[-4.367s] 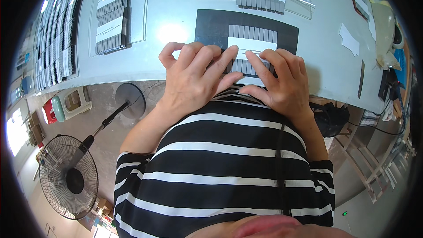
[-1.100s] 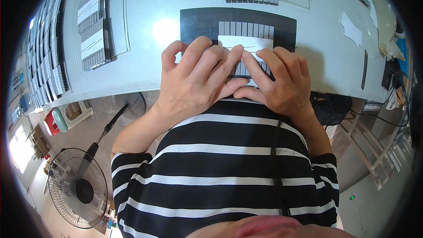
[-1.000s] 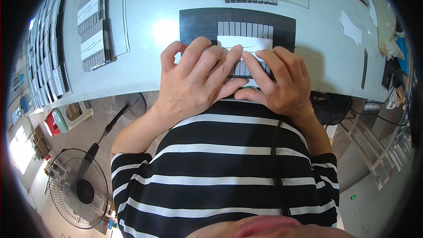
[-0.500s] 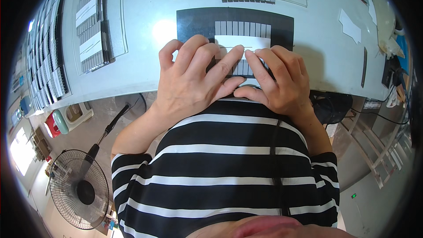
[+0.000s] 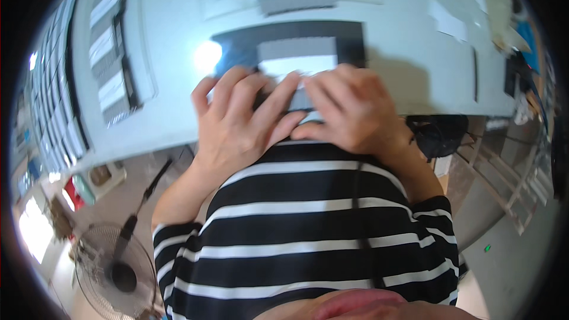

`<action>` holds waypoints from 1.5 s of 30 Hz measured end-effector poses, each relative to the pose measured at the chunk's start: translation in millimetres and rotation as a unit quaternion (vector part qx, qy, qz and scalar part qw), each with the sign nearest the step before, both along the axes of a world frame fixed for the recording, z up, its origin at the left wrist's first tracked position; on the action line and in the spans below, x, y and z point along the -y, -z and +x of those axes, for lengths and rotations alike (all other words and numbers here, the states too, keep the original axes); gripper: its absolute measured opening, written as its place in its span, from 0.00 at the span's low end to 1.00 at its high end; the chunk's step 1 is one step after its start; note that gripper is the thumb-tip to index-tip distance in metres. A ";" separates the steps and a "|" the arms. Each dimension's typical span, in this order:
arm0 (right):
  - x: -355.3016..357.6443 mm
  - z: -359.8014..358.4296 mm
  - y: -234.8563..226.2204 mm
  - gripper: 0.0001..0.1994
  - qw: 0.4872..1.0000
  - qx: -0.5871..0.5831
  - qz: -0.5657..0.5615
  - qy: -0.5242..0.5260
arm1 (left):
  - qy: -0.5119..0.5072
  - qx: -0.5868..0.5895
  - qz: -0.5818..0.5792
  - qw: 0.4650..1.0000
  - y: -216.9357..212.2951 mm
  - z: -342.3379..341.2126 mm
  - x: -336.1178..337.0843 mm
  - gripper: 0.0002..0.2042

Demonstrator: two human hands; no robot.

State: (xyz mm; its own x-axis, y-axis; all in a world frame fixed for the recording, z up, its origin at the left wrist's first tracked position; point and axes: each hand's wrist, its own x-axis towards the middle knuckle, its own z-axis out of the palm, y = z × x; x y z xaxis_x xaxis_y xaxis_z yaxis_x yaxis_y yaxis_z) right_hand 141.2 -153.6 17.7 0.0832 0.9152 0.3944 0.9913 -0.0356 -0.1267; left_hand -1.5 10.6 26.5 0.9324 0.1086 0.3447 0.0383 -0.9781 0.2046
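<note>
A row of narrow grey strips [image 5: 296, 46] lies side by side on a black mat [image 5: 351, 44] at the table's front. Across the strips runs a white band [image 5: 305, 64], like paper or tape. My left hand [image 5: 237, 115] rests over its left part, fingers spread and bent, index fingertip on the band. On the right part is my right hand [image 5: 355, 109], its fingers stretched toward the left index; they are smeared by motion. Both thumbs point inward near the table edge. Neither hand visibly grips anything. My hands hide the lower strips in part.
Beyond the mat lies another banded set of grey strips [image 5: 296, 1]. Similar sets [image 5: 112, 93] stand at the left, with long stacked rows [image 5: 56, 98] at the far left. Rightward lie a white paper piece [image 5: 447, 21] and a thin dark strip [image 5: 475, 74]. A fan [image 5: 123, 275] stands lower left.
The whole view has shifted and blurred, with table things appearing further left and lower. My right fingers have drawn closer together; both hands stay at the white band.
</note>
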 end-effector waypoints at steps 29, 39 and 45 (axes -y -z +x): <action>196.4 343.0 -112.4 0.13 0.734 -0.271 -0.025 0.622 | 0.002 -0.009 0.070 0.998 15.5 -2.0 -3.7 0.22; 258.6 394.6 -38.1 0.16 0.829 0.023 -0.067 0.554 | 0.012 0.026 0.052 0.998 18.1 2.5 -5.0 0.23; 171.6 249.4 -42.6 0.07 0.780 -0.354 0.108 0.504 | -0.004 0.022 0.010 1.000 9.0 -2.7 -4.0 0.20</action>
